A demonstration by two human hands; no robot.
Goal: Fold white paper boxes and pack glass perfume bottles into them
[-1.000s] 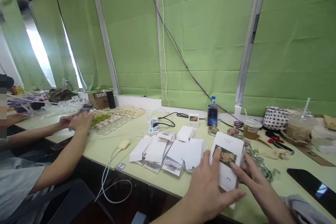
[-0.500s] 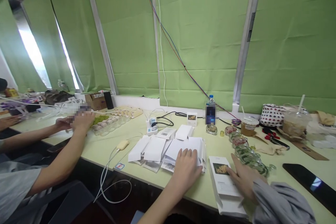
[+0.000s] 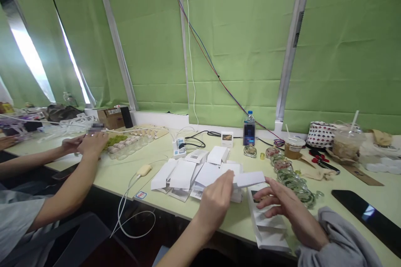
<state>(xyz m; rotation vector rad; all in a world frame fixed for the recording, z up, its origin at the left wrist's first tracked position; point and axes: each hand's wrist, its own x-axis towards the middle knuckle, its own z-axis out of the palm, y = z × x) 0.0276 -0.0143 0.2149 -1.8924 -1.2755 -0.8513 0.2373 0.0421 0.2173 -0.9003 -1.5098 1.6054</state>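
My left hand pinches one end of a flat white folded carton and holds it a little above the table, over a spread of several more flat white cartons. My right hand rests with fingers stretched out on a printed white carton lying flat at the table's near edge, its fingertips just under the lifted carton. A grey sleeve covers my right forearm.
A row of small glass jars runs behind my right hand. A black phone lies at the right. A water bottle, drink cups, a power strip and cables sit further back. A co-worker's hands work at the left.
The printed carton went from upright in both hands to flat on the table. My left hand then reached into the pile and lifted one flat white carton toward my right hand.
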